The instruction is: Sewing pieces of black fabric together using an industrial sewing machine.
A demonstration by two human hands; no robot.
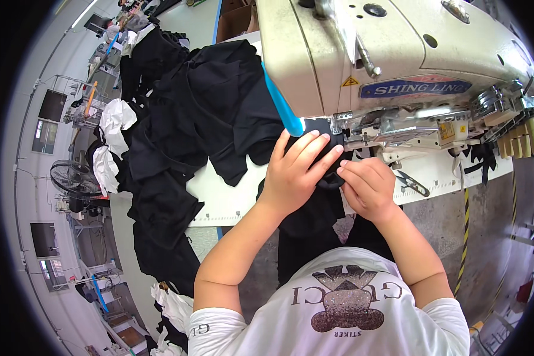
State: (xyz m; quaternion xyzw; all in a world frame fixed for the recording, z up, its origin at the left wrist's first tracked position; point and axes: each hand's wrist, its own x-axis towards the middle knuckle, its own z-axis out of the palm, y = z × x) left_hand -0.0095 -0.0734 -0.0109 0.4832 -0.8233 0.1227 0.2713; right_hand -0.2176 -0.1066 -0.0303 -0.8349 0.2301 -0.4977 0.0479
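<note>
Under the presser foot area of a cream industrial sewing machine (391, 50) lies a piece of black fabric (331, 177). My left hand (296, 175) rests on this fabric, fingers stretched forward, their tips just short of the presser foot (337, 123). My right hand (369, 187) pinches the near edge of the same fabric, thumb and fingers together, close beside the left fingertips. A blue flexible-neck lamp (282, 107) bends down from the machine to the tips of my left hand. The fabric beneath my palms is hidden.
A large heap of black fabric (196, 113) covers the table's left side. Thread snips (413, 184) lie on the white table edge (439, 188), right of my right hand. White crumpled material (117, 124) sits past the heap. A cardboard box (237, 24) stands behind.
</note>
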